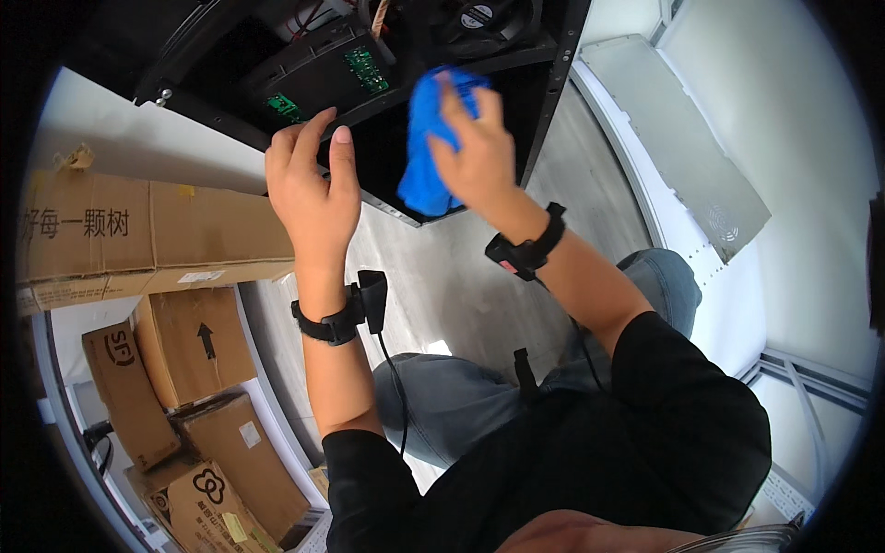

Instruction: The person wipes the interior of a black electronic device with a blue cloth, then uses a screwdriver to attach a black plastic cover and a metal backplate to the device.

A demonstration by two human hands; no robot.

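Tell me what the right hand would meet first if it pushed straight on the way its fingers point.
The right hand holds a blue cloth, its fingers pointing up into the open black case. Straight on, cloth and fingers would likely meet the case's dark interior below the fan; depth is unclear.

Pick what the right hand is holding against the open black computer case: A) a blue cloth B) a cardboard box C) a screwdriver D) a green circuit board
A: the right hand has a crumpled blue cloth in its grip, pressed at the open black computer case, while the left hand rests on the case's edge.
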